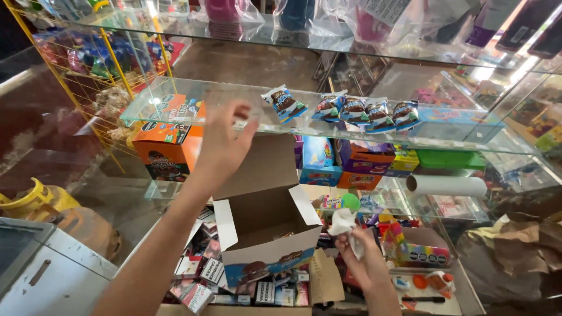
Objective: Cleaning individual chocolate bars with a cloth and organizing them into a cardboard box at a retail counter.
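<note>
Reaching open-fingered, left hand [225, 140] nears glass shelf [175, 120] — right hand [363, 257] clutches white cloth [345, 225].

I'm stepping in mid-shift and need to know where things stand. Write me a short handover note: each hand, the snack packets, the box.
Left hand: raised to the glass shelf, fingers spread, holding nothing visible.
Right hand: low, gripping a white cloth.
Snack packets: five lie in a row on the glass shelf, one set apart to the left.
Open cardboard box: below the shelf, flaps up; its contents are hard to see.
Done: five packets are on the shelf.
Left: shelf space beside the row near the left hand is bare.
</note>
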